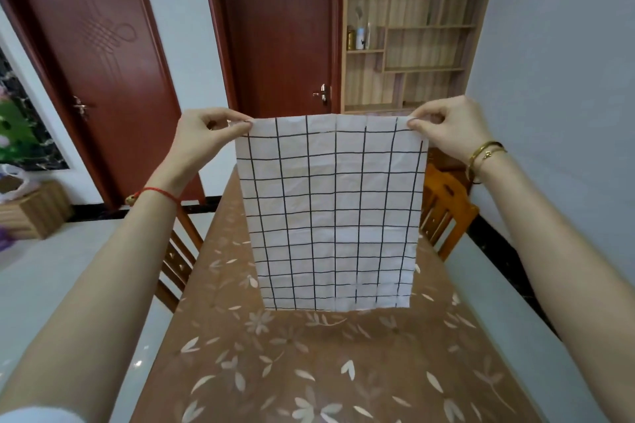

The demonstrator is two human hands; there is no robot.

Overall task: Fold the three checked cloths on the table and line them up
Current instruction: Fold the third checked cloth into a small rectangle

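The left hand (202, 137) is pinching the top left corner of a checked cloth (331, 213) between thumb and fingertips, and the right hand (446, 127) is pinching the top right corner in the same way, the other fingers curling loosely behind. Both arms are reaching forward and holding the corners apart, so the top edge is running nearly straight between them. Holding it this way is probably meant to let the cloth hang flat and shake out its creases, and to square the edges before a fold is made.

The cloth is hanging in the air above the middle of the table (309, 371), its lower edge hovering just over the tabletop and casting a shadow there; whether it is brushing the surface I cannot tell. It is white with a grid of thin black lines, and it is looking slightly crumpled, with soft wrinkles across the middle and a small ripple along the bottom hem. It seems to be a single open layer, not yet folded.

The table is wearing a brown cover with pale flower and leaf prints. No other checked cloths are showing on the part of the table in view, so the lining up is not visible here. Wooden chairs (446, 209) are standing at either side.
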